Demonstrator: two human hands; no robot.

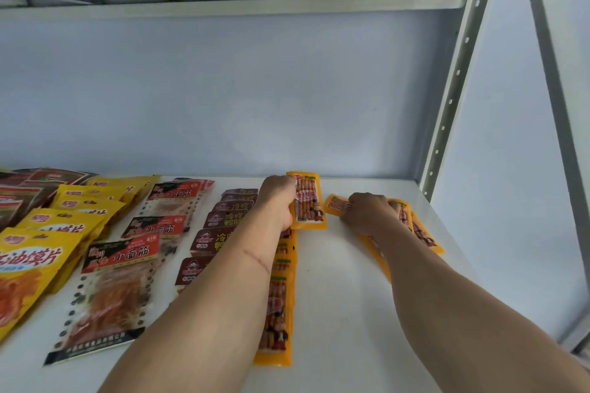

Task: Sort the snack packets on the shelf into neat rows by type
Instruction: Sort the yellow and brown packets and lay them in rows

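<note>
Two hands work at the back of the white shelf [335, 297]. The left hand [277, 201] grips an orange packet [308, 201], holding it upright at 12 o'clock, at the far end of a row of like orange packets [276, 322] that runs back toward 6 o'clock under the forearm. The right hand [370, 212], at 1 o'clock, rests on a loose heap of orange packets [424, 233], its fingers curled over one of them; whether it truly grips it I cannot tell. Toward 9 o'clock lie the sorted rows: dark red packets [220, 220] just beside the left arm, then clear packets with red labels [127, 265], then yellow packets [41, 252], and brown-red ones [28, 188] at 10 o'clock in the far corner. A grey post [453, 89] stands at 2 o'clock.
</note>
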